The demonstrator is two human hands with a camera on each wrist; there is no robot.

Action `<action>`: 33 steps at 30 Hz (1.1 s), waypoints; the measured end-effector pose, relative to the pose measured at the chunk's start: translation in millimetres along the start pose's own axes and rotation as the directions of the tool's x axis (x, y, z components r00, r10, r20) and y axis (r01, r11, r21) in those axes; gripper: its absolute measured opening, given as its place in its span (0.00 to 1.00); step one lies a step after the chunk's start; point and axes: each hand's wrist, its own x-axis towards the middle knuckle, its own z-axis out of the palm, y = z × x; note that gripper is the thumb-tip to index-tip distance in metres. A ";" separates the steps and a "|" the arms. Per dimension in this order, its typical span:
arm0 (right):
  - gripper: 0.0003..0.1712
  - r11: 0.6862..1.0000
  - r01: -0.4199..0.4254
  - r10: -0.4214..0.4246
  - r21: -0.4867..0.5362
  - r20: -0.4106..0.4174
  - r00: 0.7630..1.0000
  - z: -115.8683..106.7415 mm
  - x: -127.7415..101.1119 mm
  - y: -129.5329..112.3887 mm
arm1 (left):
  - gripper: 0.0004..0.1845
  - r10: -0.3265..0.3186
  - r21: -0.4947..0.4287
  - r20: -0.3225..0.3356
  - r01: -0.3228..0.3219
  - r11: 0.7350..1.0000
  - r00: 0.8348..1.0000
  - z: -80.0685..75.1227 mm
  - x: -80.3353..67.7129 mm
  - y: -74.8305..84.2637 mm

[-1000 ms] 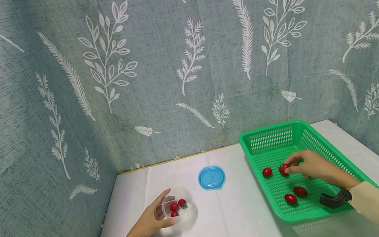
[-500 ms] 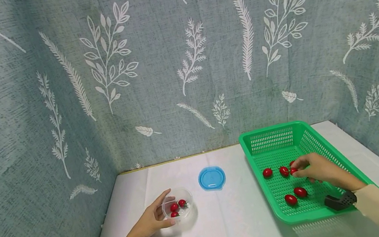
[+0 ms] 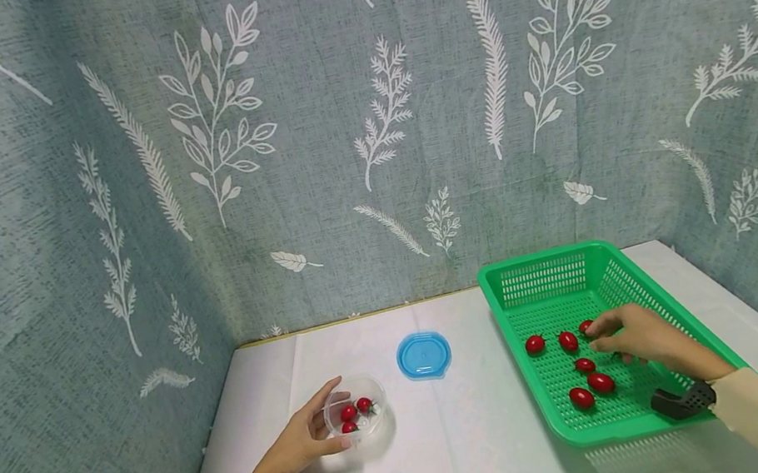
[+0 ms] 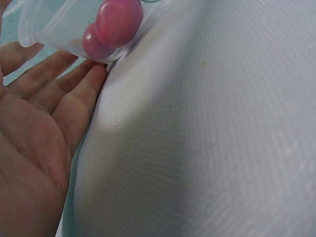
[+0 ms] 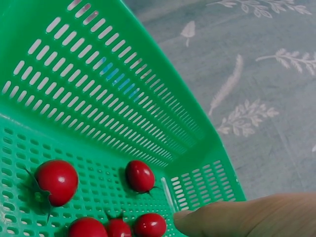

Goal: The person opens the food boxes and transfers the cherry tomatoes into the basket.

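A clear round plastic container [image 3: 375, 427] holds a few cherry tomatoes [image 3: 348, 414] with green stems. My left hand [image 3: 301, 440] grips its left side, thumb at the near side and index finger at the far rim. In the left wrist view, fingers [image 4: 74, 108] reach the container's wall, with tomatoes [image 4: 119, 22] inside. My right hand [image 3: 632, 335] is over the green basket [image 3: 541, 402], fingers loosely bent and nothing seen between them. Several tomatoes lie below and beside it, among them a small tomato [image 3: 584, 365] and a tomato [image 5: 139, 176] near the basket wall.
A blue lid [image 3: 424, 355] lies flat on the white tablecloth [image 3: 454, 443] between container and basket. The basket's slotted walls stand around the right hand. A patterned grey-green curtain [image 3: 334, 151] closes off the back and sides.
My right hand has moved slightly right and let go of a small cherry tomato, which now lies in the basket's middle. The left hand and container have stayed still.
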 end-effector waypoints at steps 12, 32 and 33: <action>0.21 0.998 0.035 -0.035 0.045 0.015 0.999 2.0 3.4 -15.3 | 0.54 0.016 0.028 -0.002 -0.016 0.999 1.000 -0.9 -0.5 -2.1; 0.15 0.983 0.152 -0.158 0.103 0.051 0.986 38.7 30.8 -83.2 | 0.53 0.008 0.022 0.003 -0.008 1.000 1.000 -0.2 -0.4 0.5; 0.15 0.981 0.161 -0.168 0.108 0.056 0.984 41.5 32.0 -85.3 | 0.53 0.005 0.027 -0.001 -0.005 1.000 1.000 0.1 -0.6 0.8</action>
